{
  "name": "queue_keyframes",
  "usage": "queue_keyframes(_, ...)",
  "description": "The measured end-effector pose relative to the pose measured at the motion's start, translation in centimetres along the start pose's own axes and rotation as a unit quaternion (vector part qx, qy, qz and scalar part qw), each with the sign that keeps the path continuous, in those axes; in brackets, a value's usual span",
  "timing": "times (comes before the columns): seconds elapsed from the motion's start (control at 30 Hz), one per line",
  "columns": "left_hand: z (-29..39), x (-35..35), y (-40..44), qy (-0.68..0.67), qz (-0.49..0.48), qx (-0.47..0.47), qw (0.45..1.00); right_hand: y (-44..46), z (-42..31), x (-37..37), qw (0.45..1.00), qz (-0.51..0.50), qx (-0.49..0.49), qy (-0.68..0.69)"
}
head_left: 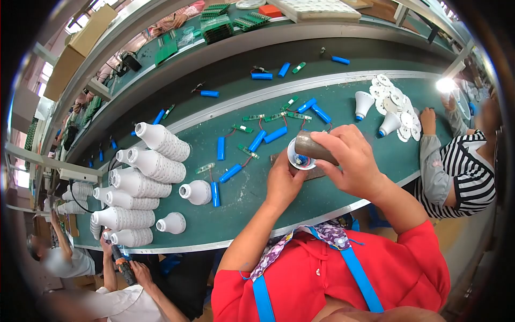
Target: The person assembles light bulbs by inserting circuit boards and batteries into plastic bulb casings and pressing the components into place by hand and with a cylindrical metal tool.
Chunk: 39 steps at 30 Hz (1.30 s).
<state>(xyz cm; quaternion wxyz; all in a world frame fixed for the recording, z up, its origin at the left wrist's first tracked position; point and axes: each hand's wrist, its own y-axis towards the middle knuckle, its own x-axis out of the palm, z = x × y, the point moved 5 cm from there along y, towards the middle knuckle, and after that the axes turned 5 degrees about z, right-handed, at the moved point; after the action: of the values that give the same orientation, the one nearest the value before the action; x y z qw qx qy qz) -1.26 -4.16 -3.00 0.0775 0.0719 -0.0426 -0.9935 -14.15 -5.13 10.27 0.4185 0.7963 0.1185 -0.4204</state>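
My left hand (282, 181) is wrapped round a white bulb housing (292, 154), its wide opening facing up. Something blue (302, 160) with thin wires shows inside it. In my right hand (351, 155) is a thick grey-brown metal cylinder (315, 148), gripped with the fingers and thumb, one end over the housing's opening. Whether the cylinder touches the housing I cannot tell. Partly hidden beneath the housing lies a brown block (316, 173). Blue batteries wired to small green circuit boards lie beyond my hands, among them one battery (276, 134) and one board (274, 116).
Stacked white bulb housings (142, 182) stand at left, with two single housings (195, 192) nearby. At right are white discs (397, 99) and two bulbs (364, 104). More batteries (262, 77) lie on the dark strip behind the rail. A co-worker in stripes (461, 172) sits right; others work left.
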Motion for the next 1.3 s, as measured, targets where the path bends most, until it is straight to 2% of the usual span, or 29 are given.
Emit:
queue_keyframes(0.07,0.4,0.0,-0.1,0.017,0.005,0.012,1.0,-0.2,0.0,1.1,0.987,-0.12,0.02,-0.1)
queue_keyframes(0.13,1.1,-0.1,0.0,0.044,0.021,0.039,0.998,-0.1,0.4,0.8,0.991,-0.111,0.042,-0.069)
queue_keyframes(0.23,1.4,-0.2,-0.1,0.075,0.012,-0.002,0.997,-0.5,0.9,-0.2,0.995,-0.05,0.086,0.009)
queue_keyframes(0.33,2.3,-0.5,0.1,0.24,0.017,0.077,0.968,-2.2,2.3,-1.7,0.986,0.03,0.14,0.082)
queue_keyframes(0.4,1.7,-0.5,0.3,0.182,0.029,0.106,0.977,-4.1,3.8,-2.1,0.98,0.078,0.155,0.101)
queue_keyframes(0.43,1.3,-0.4,0.4,0.152,0.035,0.12,0.98,-5.4,4.8,-1.6,0.978,0.066,0.176,0.087)
queue_keyframes(0.53,1.6,-0.5,-0.1,0.186,0.051,0.234,0.953,-9.9,7.8,0.8,0.973,0.024,0.227,0.037)
queue_keyframes(0.57,1.5,-0.7,0.3,0.063,0.053,0.152,0.985,-10.9,8.1,1.4,0.974,0.017,0.224,0.029)
queue_keyframes(0.6,2.3,-0.7,0.7,-0.06,0.053,0.066,0.995,-11.9,8.5,1.9,0.975,0.012,0.22,0.022)
queue_keyframes(0.63,2.4,-0.8,1.0,-0.178,0.055,-0.025,0.982,-12.8,8.6,2.4,0.976,0.004,0.216,0.017)
queue_keyframes(0.7,2.2,-0.9,2.3,-0.304,-0.008,-0.085,0.949,-13.6,9.1,3.0,0.98,-0.01,0.2,0.006)
queue_keyframes(0.77,2.4,-0.1,2.9,-0.419,-0.053,-0.158,0.893,-14.3,9.5,3.4,0.983,-0.023,0.18,-0.007)
queue_keyframes(0.9,2.6,3.3,4.0,-0.408,-0.097,-0.213,0.882,-15.3,10.6,3.4,0.986,-0.004,0.167,-0.014)
queue_keyframes(0.93,2.8,4.6,4.3,-0.362,-0.096,-0.224,0.9,-15.6,11.0,3.2,0.987,0.008,0.161,-0.015)
queue_keyframes(1.03,3.0,10.1,6.0,-0.102,-0.143,-0.16,0.971,-16.4,12.2,2.2,0.986,0.033,0.163,-0.016)
queue_keyframes(1.07,3.2,12.2,6.5,-0.017,-0.174,-0.081,0.981,-16.6,12.4,1.8,0.984,0.035,0.172,-0.007)
queue_keyframes(1.1,2.4,14.7,7.1,0.017,-0.208,0.009,0.978,-16.8,12.7,1.4,0.983,0.037,0.179,0.005)
queue_keyframes(1.17,3.5,19.0,8.1,0.283,-0.275,0.025,0.918,-17.5,13.5,0.6,0.98,0.039,0.194,0.005)
queue_keyframes(1.27,1.1,23.9,9.9,0.343,-0.24,0.168,0.892,-18.5,14.5,-0.7,0.977,0.036,0.211,-0.01)
queue_keyframes(1.3,1.0,24.8,10.4,0.32,-0.225,0.173,0.904,-18.3,14.9,-1.4,0.976,0.049,0.212,-0.006)
